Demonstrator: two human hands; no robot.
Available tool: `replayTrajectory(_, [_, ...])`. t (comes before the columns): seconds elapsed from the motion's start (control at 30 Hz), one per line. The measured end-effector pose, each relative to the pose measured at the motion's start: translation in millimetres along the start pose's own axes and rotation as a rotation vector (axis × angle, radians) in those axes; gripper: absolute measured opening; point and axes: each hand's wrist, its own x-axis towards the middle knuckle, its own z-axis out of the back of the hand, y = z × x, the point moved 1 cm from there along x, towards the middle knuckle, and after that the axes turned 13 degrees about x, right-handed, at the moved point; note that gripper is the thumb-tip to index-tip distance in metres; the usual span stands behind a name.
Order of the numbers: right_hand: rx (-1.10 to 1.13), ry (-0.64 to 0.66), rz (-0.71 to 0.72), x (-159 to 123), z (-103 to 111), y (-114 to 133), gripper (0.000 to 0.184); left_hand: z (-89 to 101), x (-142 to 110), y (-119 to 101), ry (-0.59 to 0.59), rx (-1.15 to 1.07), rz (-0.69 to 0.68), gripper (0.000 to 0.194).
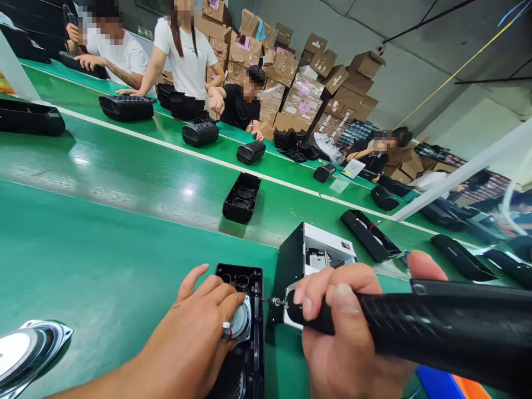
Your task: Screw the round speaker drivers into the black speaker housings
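Note:
My left hand (203, 327) is closed over a round speaker driver (240, 320) with a metal frame, its fingers curled on the driver's near side. A small white connector with a red wire (226, 328) shows by the fingers. The driver sits in an open black speaker housing (258, 354), partly hidden under my hand. My right hand (349, 327) is wrapped round a black electric screwdriver (399, 321) held nearly level. The screwdriver's tip points left and meets or overlaps the housing's right edge; whether it touches, I cannot tell.
Just beyond my right hand stands a black-and-white boxy machine (293, 266). Another speaker driver (33, 352) lies at left. Blue and orange bins (440, 382) show bottom right. Black housings (242, 199) sit along the green conveyor (166, 177). Several people work across it, before stacked cartons (307, 94).

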Motion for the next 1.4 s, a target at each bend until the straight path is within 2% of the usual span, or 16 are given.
replayTrajectory(0.1, [0.001,0.032,-0.034,-8,1,-14,0.059,-6.1,2,5,0.016,-0.035,0.021,0.046])
replayTrajectory(0.2, [-0.013,0.018,-0.098,-16,2,-28,0.058,-9.1,3,7,0.071,-0.031,0.034,0.054])
replayTrajectory(0.3, [-0.040,0.074,-0.111,-22,3,-39,0.056,-7.1,3,6,0.122,0.007,0.042,0.060])
replayTrajectory(0.43, [-0.056,0.076,-0.104,-25,8,-48,0.058,-4.8,3,3,0.119,0.039,0.032,0.070])
replayTrajectory(0.6, [-0.058,0.106,-0.134,-27,12,-51,0.062,-4.6,3,1,0.142,0.040,0.055,0.071])
replayTrajectory(0.73, [-0.062,0.090,-0.153,-29,15,-51,0.064,-2.1,6,1,0.189,0.077,0.055,0.067])
replayTrajectory(0.9, [-0.089,0.092,-0.162,-30,16,-55,0.065,-2.9,8,1,0.268,0.113,0.068,0.071])
replayTrajectory(1.1, [-0.110,0.086,-0.170,-31,18,-61,0.069,-0.9,9,1,0.228,0.094,0.075,0.068])
replayTrajectory(1.23, [-0.132,0.090,-0.202,-34,21,-65,0.067,4.5,10,-2,0.279,0.122,0.080,0.069])
replayTrajectory(1.4, [-0.092,0.132,-0.257,-35,22,-66,0.052,3.6,13,-5,0.301,0.163,0.073,0.076])
